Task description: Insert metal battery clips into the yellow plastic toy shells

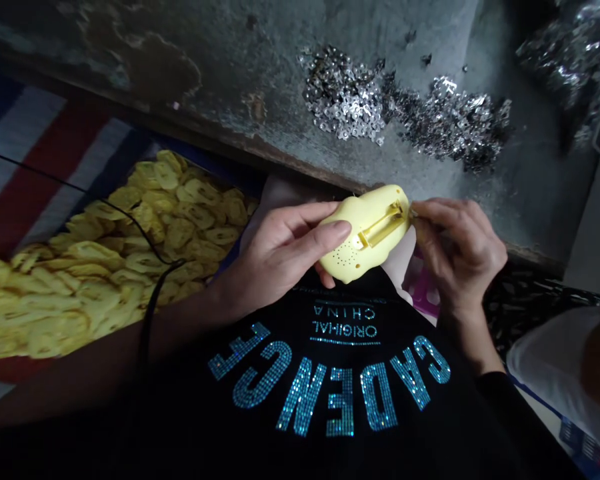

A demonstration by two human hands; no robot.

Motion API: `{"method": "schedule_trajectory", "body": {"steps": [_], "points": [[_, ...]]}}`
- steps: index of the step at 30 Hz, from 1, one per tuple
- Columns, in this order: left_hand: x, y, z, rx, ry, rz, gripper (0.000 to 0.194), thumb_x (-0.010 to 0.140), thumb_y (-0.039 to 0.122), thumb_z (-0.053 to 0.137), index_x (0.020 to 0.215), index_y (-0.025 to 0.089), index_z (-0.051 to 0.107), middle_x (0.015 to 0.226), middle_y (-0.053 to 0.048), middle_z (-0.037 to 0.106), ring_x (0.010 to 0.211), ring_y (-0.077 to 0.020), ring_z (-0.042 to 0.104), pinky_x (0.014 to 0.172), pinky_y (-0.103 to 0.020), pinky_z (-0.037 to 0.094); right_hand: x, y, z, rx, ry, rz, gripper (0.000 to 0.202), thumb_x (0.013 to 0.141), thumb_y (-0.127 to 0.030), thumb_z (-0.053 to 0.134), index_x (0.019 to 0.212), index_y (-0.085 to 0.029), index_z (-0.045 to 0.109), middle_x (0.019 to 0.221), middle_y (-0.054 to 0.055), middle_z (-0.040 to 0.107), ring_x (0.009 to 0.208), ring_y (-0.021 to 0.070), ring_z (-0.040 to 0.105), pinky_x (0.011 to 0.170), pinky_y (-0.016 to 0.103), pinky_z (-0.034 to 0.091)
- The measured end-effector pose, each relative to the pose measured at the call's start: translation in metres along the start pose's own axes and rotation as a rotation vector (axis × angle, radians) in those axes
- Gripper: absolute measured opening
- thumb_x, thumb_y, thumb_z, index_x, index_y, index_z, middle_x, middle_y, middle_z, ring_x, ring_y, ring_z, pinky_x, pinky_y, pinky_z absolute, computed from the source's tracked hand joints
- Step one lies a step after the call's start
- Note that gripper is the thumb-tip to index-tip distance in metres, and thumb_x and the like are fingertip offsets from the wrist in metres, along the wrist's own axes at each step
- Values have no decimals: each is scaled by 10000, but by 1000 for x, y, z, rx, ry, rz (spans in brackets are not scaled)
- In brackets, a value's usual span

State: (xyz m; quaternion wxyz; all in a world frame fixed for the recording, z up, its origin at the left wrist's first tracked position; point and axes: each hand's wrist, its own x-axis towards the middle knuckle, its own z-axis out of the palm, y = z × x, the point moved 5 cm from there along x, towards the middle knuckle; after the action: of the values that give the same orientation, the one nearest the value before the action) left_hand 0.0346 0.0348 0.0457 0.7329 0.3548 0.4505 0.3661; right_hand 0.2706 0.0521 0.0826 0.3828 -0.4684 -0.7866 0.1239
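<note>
A yellow plastic shell (pixel 345 260) with a long battery slot and a patch of small holes is held above my lap. My left hand (pixel 295 247) grips its left end, thumb on top and fingers underneath. At the shell's right end, my right hand (pixel 455 247) is closed in a pinch by the edge of the slot. Whatever lies between those fingertips is too small to make out. Small shiny metal pieces (pixel 345 93) lie in heaps on the grey metal table (pixel 260 60) beyond the shell.
Many yellow shell pieces (pixel 150 227) are piled at the left on striped cloth (pixel 35 173). A black cord (pixel 150 300) hangs over them. A clear bag of metal pieces (pixel 570 60) lies at the back right. Part of another person (pixel 565 360) shows at the right.
</note>
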Motion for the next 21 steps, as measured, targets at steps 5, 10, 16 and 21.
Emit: {"method": "schedule_trajectory", "body": {"steps": [5, 10, 16, 21], "points": [[-11, 9, 2, 258, 15, 127, 604, 1025, 498, 849, 1547, 198, 795, 1224, -109, 897, 1007, -264, 854, 806, -298, 718, 13, 28, 7, 405, -266, 310, 437, 976, -448, 933, 1374, -319, 805, 1243, 34, 847, 1021, 230, 824, 875, 393, 720], [-15, 11, 5, 492, -37, 342, 670, 972, 441, 904, 1604, 273, 756, 1478, -94, 834, 1228, -313, 822, 1001, -377, 713, 16, 29, 11, 505, -341, 340, 327, 992, -453, 911, 1273, -316, 814, 1135, 13, 840, 984, 209, 811, 922, 360, 710], [-10, 13, 12, 582, -298, 489, 960, 743, 521, 1077, 1616, 402, 695, 1519, -91, 775, 1247, -370, 769, 895, -479, 726, -12, 26, 16, 503, -49, 130, 350, 1017, -412, 858, 1344, -317, 779, 1121, 30, 815, 942, 212, 801, 844, 384, 697], [-7, 17, 26, 727, -365, 542, 1236, 658, 699, 1078, 1707, 310, 553, 1552, -149, 690, 1334, -404, 740, 1064, -557, 688, -38, 20, 13, 277, 204, -25, 358, 1076, -475, 732, 1419, -376, 734, 1110, 55, 834, 981, 302, 820, 849, 527, 721]]}}
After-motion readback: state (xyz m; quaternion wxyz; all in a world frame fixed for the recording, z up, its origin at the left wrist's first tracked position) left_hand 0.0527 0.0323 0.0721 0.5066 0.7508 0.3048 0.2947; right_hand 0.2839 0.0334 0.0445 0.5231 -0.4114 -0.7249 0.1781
